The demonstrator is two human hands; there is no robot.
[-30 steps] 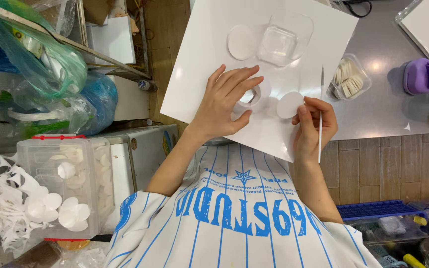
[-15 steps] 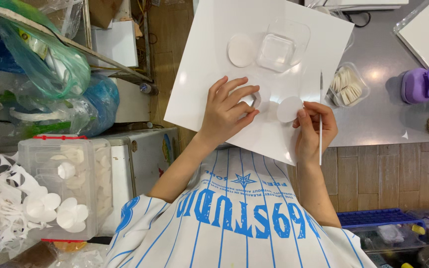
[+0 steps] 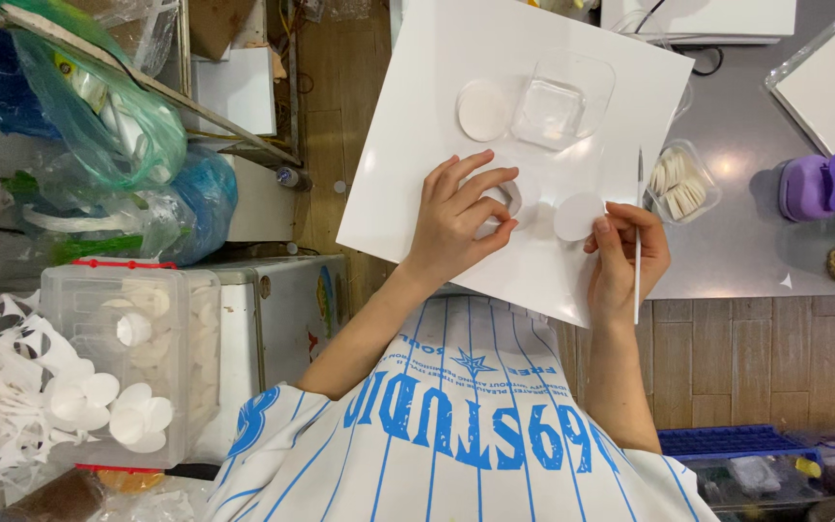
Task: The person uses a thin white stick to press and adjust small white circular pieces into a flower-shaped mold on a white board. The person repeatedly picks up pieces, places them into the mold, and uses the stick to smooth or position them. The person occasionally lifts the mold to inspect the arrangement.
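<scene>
The left hand [image 3: 461, 217] pinches a small white ring [image 3: 506, 200] on the white board [image 3: 417, 126]. The right hand [image 3: 625, 256] grips a thin white stick [image 3: 639, 232] beside a white disc [image 3: 577, 216]. A clear square tub [image 3: 551, 111] sits above.

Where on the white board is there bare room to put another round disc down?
On the white board, the bare patches are the left part, between its left edge and the left hand, and the upper right corner past the clear tray. The middle is crowded: a disc, another disc, and the right hand holding a thin tool.

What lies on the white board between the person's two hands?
In the head view, a loose white paper disc lies on the white board between the left hand and the right hand, beside the right fingertips.
</scene>
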